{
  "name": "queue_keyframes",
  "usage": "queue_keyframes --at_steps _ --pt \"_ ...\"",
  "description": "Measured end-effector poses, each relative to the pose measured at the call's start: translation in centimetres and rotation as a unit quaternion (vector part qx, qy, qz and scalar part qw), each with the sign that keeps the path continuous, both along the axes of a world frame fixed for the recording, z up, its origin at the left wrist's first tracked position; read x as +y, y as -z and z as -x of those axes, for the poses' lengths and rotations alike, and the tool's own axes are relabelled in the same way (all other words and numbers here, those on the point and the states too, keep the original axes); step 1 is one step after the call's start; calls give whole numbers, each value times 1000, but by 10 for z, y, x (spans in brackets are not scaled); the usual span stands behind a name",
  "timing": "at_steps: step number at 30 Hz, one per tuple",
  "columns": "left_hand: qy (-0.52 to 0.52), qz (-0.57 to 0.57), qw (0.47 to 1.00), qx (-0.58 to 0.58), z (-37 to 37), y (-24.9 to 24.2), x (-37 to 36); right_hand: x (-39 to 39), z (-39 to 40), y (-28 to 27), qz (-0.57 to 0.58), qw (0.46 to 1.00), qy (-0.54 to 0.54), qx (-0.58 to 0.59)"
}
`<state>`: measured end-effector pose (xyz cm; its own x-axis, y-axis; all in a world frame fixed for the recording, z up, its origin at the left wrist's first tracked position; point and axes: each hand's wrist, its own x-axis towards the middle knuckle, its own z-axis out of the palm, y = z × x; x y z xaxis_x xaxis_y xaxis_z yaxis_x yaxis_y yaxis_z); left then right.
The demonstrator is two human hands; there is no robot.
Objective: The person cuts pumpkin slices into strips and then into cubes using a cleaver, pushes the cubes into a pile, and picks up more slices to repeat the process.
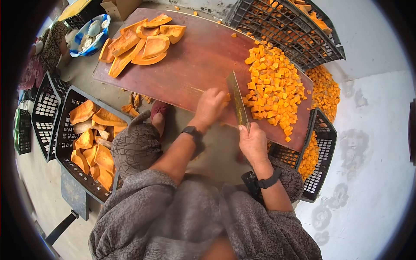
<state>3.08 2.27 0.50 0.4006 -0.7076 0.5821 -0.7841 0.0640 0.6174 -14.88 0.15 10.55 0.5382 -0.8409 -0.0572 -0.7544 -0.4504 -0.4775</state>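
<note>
My right hand (253, 142) is wrapped round the handle of a broad kitchen knife (236, 96), whose blade points away from me over the reddish board (195, 56). Just left of the blade, my left hand (210, 106) is closed with curled fingers at the board's near edge. A small bit of orange pumpkin (227, 97) shows at its fingertips; the rest of that piece is hidden. To the right of the knife lies a heap of diced pumpkin (275, 84). Large peeled pumpkin slices (154, 45) are piled at the board's far left.
A black crate (65, 143) of pumpkin pieces stands at my left. On the right are another crate (331, 138) with diced pumpkin and a tilted crate (286, 30). A blue basin (97, 45) and a person in patterned clothing (52, 45) are at the far left.
</note>
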Motion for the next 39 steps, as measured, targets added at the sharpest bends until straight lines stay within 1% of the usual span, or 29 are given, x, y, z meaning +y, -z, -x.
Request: queue_keyframes --at_steps 4,7,9,11,14,16,17,18,20,21,22,24,25,27,28,30,32,34,37,39 --pt "1 -21 999 27 -1 6 -1 -2 -7 -7 -17 998 -32 49" --pt "-8 -1 999 47 -1 7 -5 -9 -19 -10 -19 996 -50 76" --pt "-16 -36 997 64 0 7 -5 -16 -29 -1 -17 995 -61 76" --pt "-6 -33 997 65 0 8 -5 -26 -41 8 -14 994 -74 74" --pt "11 -28 998 59 -2 7 -3 -43 -57 20 -18 997 -47 53" --pt "16 -25 998 49 -5 3 -1 -56 -65 29 49 997 -45 36" --pt "18 -25 998 46 -6 1 0 -61 -67 33 39 999 -18 26" --pt "20 -26 998 46 -5 -1 1 -64 -66 31 40 999 -18 25" --pt "29 -35 998 46 -5 -6 3 -70 -62 27 27 1000 4 -12" --pt "37 -45 997 45 -6 -6 3 -66 -57 22 59 997 -19 -37" --pt "35 -43 997 46 -8 -3 0 -63 -55 19 60 997 -22 -37" --pt "16 -42 999 30 -2 6 -3 -50 -43 7 4 998 24 -53" --pt "19 -41 998 33 0 9 -4 -43 -38 2 5 998 26 -51" --pt "18 -25 998 54 -1 10 -7 -30 -31 -5 21 999 -22 12" --pt "17 -22 998 52 -2 9 -7 -24 -28 -5 24 999 -23 11" --pt "41 -68 994 77 -3 8 -2 -13 -24 -4 13 999 -41 -4" --pt "40 -67 994 69 -3 8 -1 -7 -21 -5 11 999 -51 3" --pt "38 -66 995 62 -3 8 -1 -4 -20 -3 0 997 -52 49" --pt "37 -62 997 42 -3 7 -1 1 -23 -5 3 997 -56 60" --pt "25 -32 999 26 -2 5 0 0 -29 -2 -3 996 -58 64"
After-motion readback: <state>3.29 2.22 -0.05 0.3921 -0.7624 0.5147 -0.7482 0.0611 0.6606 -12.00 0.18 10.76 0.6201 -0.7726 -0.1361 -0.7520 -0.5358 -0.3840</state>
